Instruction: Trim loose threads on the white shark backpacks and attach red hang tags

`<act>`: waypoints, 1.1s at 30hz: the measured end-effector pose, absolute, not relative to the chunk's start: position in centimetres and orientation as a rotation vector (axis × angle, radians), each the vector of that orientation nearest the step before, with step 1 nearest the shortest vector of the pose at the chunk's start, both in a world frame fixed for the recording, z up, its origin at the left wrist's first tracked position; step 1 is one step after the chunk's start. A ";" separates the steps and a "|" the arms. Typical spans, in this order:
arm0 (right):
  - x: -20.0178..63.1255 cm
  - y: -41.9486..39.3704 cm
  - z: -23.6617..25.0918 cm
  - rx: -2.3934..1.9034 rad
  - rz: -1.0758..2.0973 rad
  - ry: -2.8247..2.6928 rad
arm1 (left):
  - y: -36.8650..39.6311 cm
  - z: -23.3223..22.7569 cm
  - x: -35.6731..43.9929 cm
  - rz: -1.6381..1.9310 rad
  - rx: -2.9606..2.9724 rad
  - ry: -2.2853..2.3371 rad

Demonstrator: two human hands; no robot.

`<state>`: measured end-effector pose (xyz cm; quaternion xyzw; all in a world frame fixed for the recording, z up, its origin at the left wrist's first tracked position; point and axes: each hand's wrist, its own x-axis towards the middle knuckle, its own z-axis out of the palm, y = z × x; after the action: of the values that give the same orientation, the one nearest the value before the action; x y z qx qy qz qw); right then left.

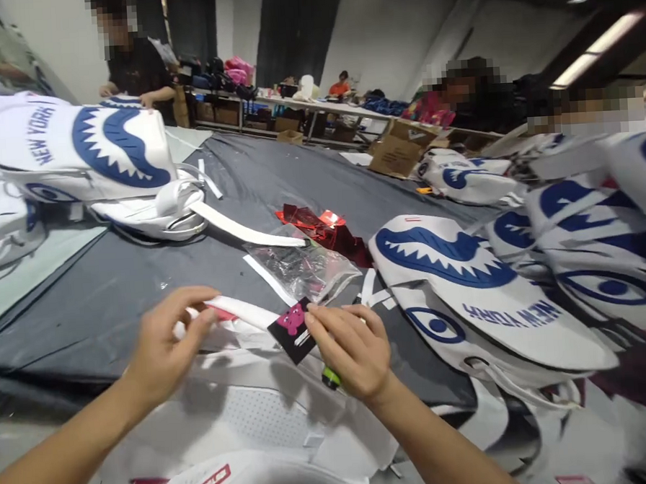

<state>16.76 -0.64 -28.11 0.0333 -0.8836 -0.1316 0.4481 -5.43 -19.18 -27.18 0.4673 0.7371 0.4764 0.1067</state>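
Note:
My left hand [163,344] pinches a white strap [245,312] of the white backpack [246,426] lying in front of me. My right hand [350,349] holds a small black tag with a pink figure [293,329] against the strap's end. A green-tipped tool [330,377] peeks out under the right palm. The backpack's mesh back panel faces up between my forearms.
White backpacks with a blue shark-mouth print lie at left [96,153] and right [466,278]. A clear plastic bag [303,268] and red foil pieces [322,227] sit on the dark grey table [88,298]. Cardboard boxes [399,151] and other people stand further back.

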 end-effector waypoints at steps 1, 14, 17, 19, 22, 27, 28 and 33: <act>16.0 -1.6 -27.7 0.154 -0.323 -2.195 | -19.0 -26.7 -4.3 1.390 1.265 1.981; 12.5 -6.5 -27.5 -0.188 1.011 -2.380 | -21.1 -32.3 -1.4 1.794 1.012 1.648; 11.4 -6.7 -27.5 -0.167 0.971 -2.406 | -22.7 -33.1 -1.9 1.824 1.309 1.765; 10.8 -6.2 -27.3 -0.164 0.794 -2.420 | -24.4 -33.9 -2.9 1.880 1.526 1.953; 9.5 -5.4 -27.2 -0.156 0.558 -2.549 | -27.1 -35.6 -5.0 1.737 1.414 2.493; 5.8 -6.4 -26.4 -0.274 0.261 -3.177 | -28.3 -38.3 -6.9 1.168 1.059 2.522; 5.2 -6.8 -26.0 -0.301 0.210 -3.273 | -28.1 -38.5 -6.9 1.159 1.062 2.500; 3.5 -9.2 -24.5 -0.318 0.048 -3.424 | -28.0 -38.5 -6.6 1.207 1.070 2.480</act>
<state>3.47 -9.23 -24.46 -0.0915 -0.9846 0.0137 -0.1481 -6.55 -27.97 -38.47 0.3602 0.8348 0.4062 0.0914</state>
